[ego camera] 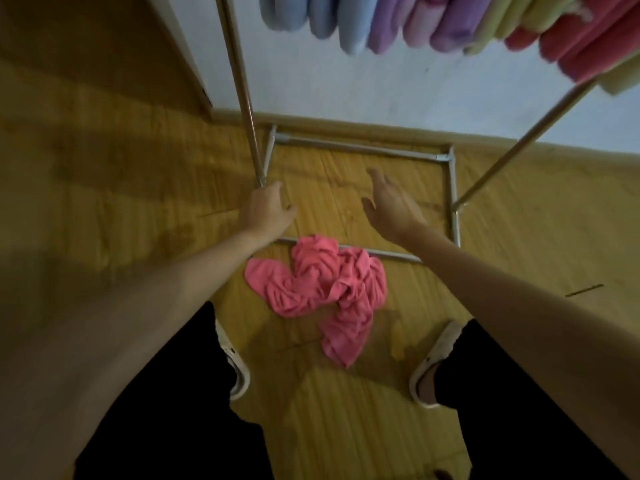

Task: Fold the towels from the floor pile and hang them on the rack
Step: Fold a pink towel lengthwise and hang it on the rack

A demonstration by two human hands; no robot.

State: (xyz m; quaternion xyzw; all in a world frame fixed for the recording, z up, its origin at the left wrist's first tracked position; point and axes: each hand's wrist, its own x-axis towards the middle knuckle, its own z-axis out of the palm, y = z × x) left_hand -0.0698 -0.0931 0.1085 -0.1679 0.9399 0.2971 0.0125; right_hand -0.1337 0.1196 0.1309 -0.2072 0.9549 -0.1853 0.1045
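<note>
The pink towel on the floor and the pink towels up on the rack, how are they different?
The pink towel on the floor is crumpled in a loose heap; the pink towels on the rack are folded smooth. The floor towel lies flat on the wood, partly over the rack's base bar; the rack towels hang over a rail. The floor towel is alone; the rack ones sit in a row beside other colours. Both are pink, and no hand touches either.

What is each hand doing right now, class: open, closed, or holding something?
Left hand: fingers loosely curled, holding nothing, above the floor.
Right hand: open, fingers extended, holding nothing.
The pink towel lies untouched on the floor.
</note>
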